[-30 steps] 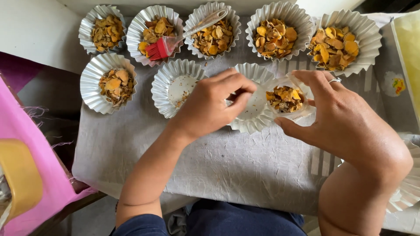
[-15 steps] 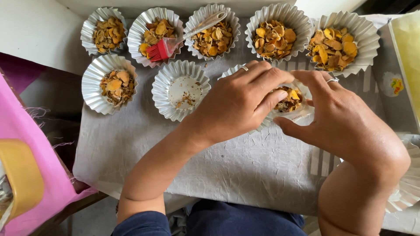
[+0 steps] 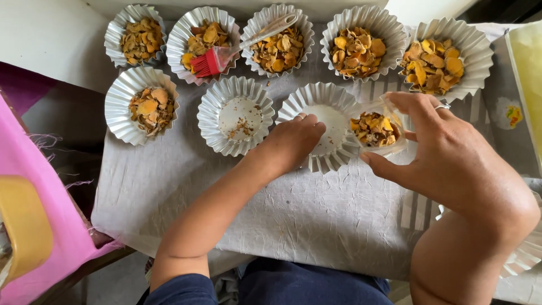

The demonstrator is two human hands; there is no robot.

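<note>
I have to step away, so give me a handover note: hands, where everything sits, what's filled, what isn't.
Left hand: resting in the bare fluted tin, holding nothing.
Right hand: grip on a small clear cup of yellow chips, at that tin's right rim.
Filled: five back-row tins, plus the front-left tin. A red brush lies across two back tins.
Not filled: the crumb-dusted tin and the bare one.

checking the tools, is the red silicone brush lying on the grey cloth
No, the red silicone brush rests inside a filled fluted foil cup in the back row.

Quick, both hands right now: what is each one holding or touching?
Left hand: fingers curled, resting on the empty fluted foil cup; no clear grasp.
Right hand: closed on a small clear container of yellow chips.
</note>
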